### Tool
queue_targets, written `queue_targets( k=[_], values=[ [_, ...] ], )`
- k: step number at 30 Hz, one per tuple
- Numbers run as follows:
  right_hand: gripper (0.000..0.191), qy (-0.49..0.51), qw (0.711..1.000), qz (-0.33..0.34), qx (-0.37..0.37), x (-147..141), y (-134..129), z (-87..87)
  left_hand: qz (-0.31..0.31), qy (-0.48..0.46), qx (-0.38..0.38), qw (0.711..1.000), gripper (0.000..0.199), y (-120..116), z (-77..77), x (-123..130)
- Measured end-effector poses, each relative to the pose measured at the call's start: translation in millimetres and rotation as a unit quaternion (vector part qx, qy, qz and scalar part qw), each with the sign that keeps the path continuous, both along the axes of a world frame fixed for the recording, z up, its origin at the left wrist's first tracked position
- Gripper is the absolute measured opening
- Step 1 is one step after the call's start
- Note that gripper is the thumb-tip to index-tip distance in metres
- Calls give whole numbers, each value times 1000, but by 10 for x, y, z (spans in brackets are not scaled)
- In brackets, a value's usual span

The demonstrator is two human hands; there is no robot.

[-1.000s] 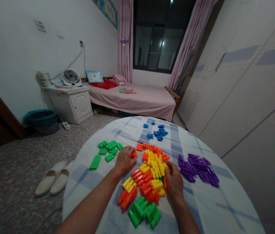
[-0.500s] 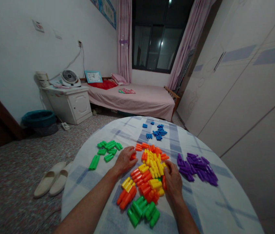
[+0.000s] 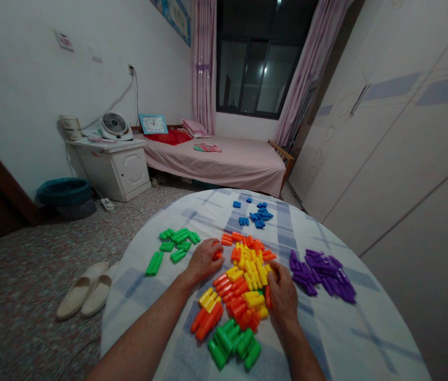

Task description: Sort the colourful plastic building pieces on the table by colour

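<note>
In the head view, the person's left hand [image 3: 203, 260] is resting at the left edge of a mixed pile, its fingers curling inward over an orange block [image 3: 218, 252]. The fingertips are touching that block, but their far side is hidden, so one cannot tell whether they are clamping it or only covering it. The right hand [image 3: 283, 291] is bending around the pile's right edge, its fingertips reaching the yellow blocks [image 3: 253, 267] while another orange block [image 3: 268, 297] is showing just beside the palm. The spacing of these fingers is hiding behind the hand; whether they are gripping anything cannot be told.

The orange and yellow blocks are lying between the two hands on the round table [image 3: 370, 323], with larger green blocks [image 3: 227, 338] sitting at the near end. Small green pieces [image 3: 178, 241] are lying beyond the left hand, blue pieces [image 3: 261, 217] are spreading toward the far edge, and purple pieces [image 3: 323, 272] are heaping up to the right, apart from the right hand.

As for containers, a teal-rimmed bin [image 3: 63, 186] is standing on the floor by the white cabinet [image 3: 132, 172], its contents not showing. A pale canister [image 3: 71, 128] is standing on the cabinet beside a fan [image 3: 115, 126].
</note>
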State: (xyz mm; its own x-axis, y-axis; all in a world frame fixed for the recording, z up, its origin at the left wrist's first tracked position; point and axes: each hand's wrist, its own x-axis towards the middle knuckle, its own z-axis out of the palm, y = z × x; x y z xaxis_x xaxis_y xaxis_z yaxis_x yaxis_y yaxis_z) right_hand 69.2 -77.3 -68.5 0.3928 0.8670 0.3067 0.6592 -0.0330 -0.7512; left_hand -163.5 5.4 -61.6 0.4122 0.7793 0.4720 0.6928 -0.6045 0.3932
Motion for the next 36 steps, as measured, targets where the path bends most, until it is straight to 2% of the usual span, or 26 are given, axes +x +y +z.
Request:
queue_targets(
  k=[15, 18, 22, 26, 29, 31, 36],
  values=[
    [37, -1, 1000, 7, 4, 5, 8, -6, 7, 11, -7, 1000, 22, 4, -38, -6],
    [36, 7, 1000, 7, 8, -2, 1, -4, 20, 19, -18, 999, 30, -6, -27, 11],
    [35, 6, 1000, 5, 10, -2, -5, -16, 35, 73, -42, 996, 53, -36, 85, 16],
    [35, 2, 1000, 13, 17, 8, -5, -29, 83, 154, -82, 981, 79, -185, 321, -63],
    [34, 3, 1000, 11, 18, 10, -8, -32, 96, 192, -118, 970, 77, -356, 449, -160],
    [34, 4, 1000, 8, 17, 8, -12, -34, 96, 187, -142, 967, 73, -442, 463, -210],
    [34, -2, 1000, 5, 16, 1, -22, -24, 102, 138, -130, 976, 55, -417, 305, -191]
  ],
)
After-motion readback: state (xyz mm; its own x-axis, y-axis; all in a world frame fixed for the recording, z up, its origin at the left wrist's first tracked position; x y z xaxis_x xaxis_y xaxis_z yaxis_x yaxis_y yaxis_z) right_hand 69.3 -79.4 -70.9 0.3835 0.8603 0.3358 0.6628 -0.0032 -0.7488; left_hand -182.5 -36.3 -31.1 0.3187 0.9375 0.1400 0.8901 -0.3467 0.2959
